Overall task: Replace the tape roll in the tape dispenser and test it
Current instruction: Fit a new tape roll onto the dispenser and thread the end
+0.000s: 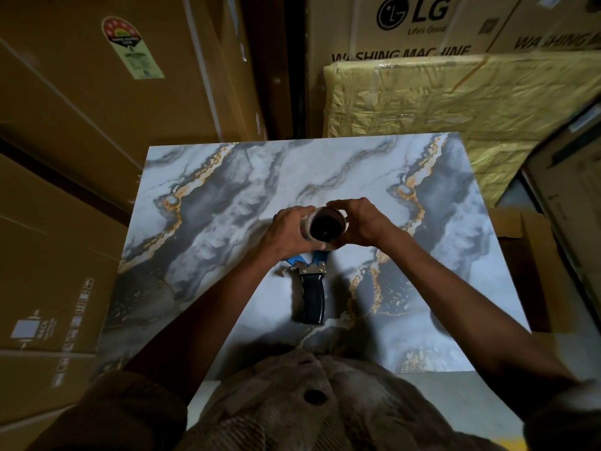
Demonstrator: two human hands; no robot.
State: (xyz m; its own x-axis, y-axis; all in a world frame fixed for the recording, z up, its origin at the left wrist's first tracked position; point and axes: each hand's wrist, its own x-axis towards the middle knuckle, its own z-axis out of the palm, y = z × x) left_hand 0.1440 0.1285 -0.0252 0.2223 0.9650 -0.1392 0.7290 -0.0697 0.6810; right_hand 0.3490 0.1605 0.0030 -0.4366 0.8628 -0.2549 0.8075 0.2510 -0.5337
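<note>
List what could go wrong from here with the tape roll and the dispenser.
1. Both the left hand and right hand hold the tape roll above the marble-patterned table; a slip could drop it.
2. The tape dispenser lies unheld below the hands, so it might shift when the roll is pressed on.
3. The dim light could hide the tape's loose end.

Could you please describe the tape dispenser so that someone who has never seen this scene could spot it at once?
Find the marble-patterned table among the stacked cardboard boxes. Near its middle, both hands hold a tape roll; the tape dispenser lies flat on the table just below them, towards the person. It is the only tool there, with a black ridged grip, metal bracket and blue frame.
</note>
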